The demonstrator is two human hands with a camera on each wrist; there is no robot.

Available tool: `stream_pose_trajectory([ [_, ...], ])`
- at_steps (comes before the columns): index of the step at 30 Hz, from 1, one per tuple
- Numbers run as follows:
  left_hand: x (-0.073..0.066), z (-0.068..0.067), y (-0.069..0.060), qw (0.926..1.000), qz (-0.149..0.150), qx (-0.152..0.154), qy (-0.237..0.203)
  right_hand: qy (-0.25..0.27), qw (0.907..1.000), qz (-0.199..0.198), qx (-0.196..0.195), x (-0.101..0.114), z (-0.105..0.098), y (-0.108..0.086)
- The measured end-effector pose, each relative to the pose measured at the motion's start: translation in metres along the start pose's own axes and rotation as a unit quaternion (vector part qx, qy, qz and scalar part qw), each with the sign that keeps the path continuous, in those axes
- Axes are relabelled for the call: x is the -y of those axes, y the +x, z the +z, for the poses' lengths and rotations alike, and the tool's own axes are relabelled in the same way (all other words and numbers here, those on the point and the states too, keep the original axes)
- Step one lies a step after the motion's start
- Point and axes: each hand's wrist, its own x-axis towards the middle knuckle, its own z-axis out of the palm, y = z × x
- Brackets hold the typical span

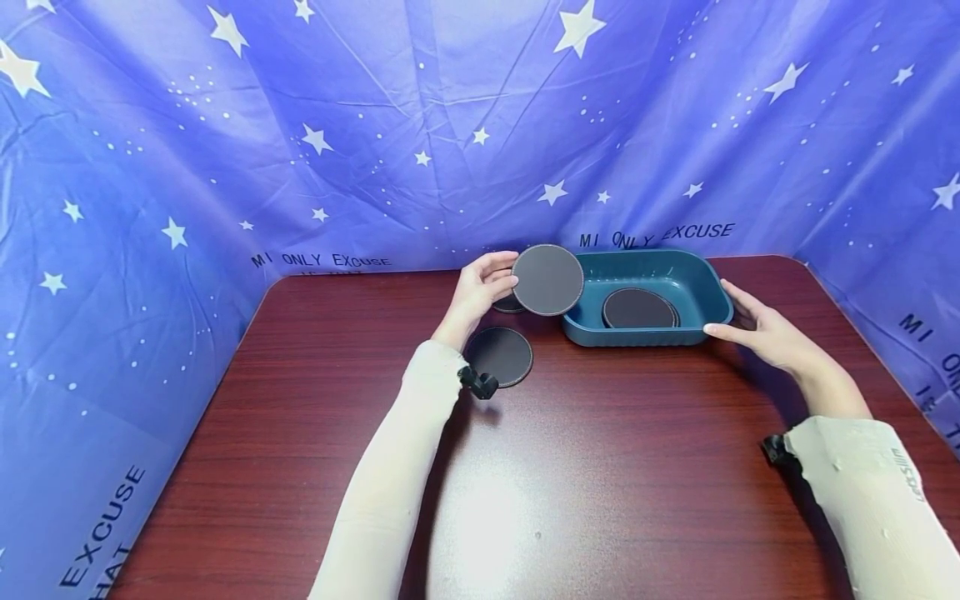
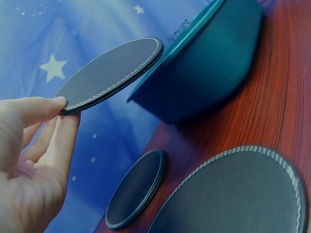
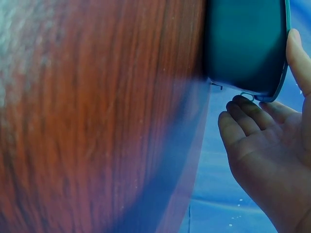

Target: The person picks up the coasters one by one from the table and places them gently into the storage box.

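Note:
My left hand [image 1: 480, 287] pinches a round dark coaster [image 1: 548, 280] with pale edge stitching between thumb and fingers. That coaster is tilted in the air, overlapping the left end of the teal basin [image 1: 622, 337] in the head view. Inside the basin lie dark coasters [image 1: 640, 308], seemingly stacked; how many I cannot tell. My right hand [image 1: 765, 329] holds the basin's right end, thumb at the front rim and fingers along the outer side. Beneath my left wrist another coaster [image 1: 504, 354] lies on the table, and one farther back [image 2: 136, 189] is partly hidden in the head view.
The dark red wooden table [image 1: 600, 450] has a glossy top. A blue star-printed curtain [image 1: 420, 125] hangs behind it and down both sides. The basin stands near the table's back edge, close to the curtain. Small black wrist mounts [image 1: 480, 383] sit on both sleeves.

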Motion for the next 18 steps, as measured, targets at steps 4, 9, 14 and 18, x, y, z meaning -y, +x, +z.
stream_pose_trajectory([
  [4,0.001,0.014,0.003,1.0,0.001,0.007,0.002,-0.002,1.0,-0.001,0.0,0.0,0.0,0.0],
  [9,0.0,0.032,0.006,0.9998,-0.006,0.016,0.007,-0.003,1.0,0.002,0.0,0.0,0.0,0.0],
  [14,-0.003,0.049,0.006,0.9994,-0.017,0.021,0.02,-0.001,1.0,0.003,0.001,0.0,0.0,0.0],
  [18,-0.003,0.063,0.007,0.9989,-0.023,0.019,0.036,-0.002,1.0,0.001,0.001,-0.002,0.0,0.001],
])
